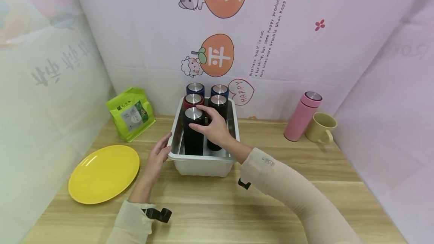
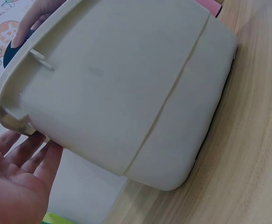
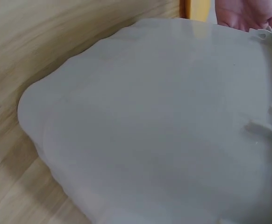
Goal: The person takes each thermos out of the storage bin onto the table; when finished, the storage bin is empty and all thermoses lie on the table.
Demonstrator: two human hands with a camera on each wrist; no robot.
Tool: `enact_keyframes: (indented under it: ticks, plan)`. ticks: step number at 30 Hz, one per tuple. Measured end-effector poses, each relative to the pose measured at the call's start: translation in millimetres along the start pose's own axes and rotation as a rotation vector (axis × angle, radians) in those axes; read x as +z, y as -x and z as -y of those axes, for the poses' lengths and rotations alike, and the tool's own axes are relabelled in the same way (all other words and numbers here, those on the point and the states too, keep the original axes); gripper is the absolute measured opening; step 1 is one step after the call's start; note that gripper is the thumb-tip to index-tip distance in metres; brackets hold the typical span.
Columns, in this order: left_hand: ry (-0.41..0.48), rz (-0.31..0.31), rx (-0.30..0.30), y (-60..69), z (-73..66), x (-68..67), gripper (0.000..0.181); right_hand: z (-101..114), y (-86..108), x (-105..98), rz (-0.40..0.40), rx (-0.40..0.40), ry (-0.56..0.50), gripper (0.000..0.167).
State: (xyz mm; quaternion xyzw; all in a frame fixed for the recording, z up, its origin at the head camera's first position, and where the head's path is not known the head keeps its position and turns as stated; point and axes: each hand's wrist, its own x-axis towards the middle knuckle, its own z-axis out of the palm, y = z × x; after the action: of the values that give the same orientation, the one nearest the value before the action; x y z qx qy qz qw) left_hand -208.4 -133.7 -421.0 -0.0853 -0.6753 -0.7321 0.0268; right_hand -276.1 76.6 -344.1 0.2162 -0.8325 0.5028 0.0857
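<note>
Five bottles in the off-white bin [image 1: 200, 157], mostly just tops visible: two blue bottles [image 1: 195, 87] at the back, a red bottle [image 1: 192, 100] mid-left, a rear black bottle [image 1: 218, 100] mid-right, a front black bottle [image 1: 193, 142] at left. Lower bodies of the back ones are blocked by the nearer bottles and the right hand [image 1: 215, 125]. That hand holds the front black bottle near its lid, thumb on the near side, a finger at the far lid edge; remaining fingers hard to make out. Left hand [image 1: 158, 155] grips the bin's left rim, thumb one side, fingers under the lip. Wrist views are mostly bin wall (right one doesn't show its own hand at all); left one catches only a few right-hand fingers over a dark bit of bottle. Bin looks like smooth molded plastic, rounded corners, small ribs under the rim, shiny inside. Lids: round, brushed-metal look. Table [image 1: 203, 206] is streaky wood grain. Left side: glossy round yellow plate [image 1: 104, 174], crinkled green bag [image 1: 131, 115], its small print unreadable. Right side: pink bottle [image 1: 300, 118], cylindrical, partly covering a yellowish mug [image 1: 318, 128].
</note>
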Motion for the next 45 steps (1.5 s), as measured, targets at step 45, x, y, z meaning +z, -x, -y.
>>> enact_keyframes:
  ticks: [45]
  plan:
    - [-0.025, -0.036, -0.047, 0.5, -1.0, 2.5, 0.050, 115, -1.9, -174, -0.241, 0.014, -0.494, 0.053]
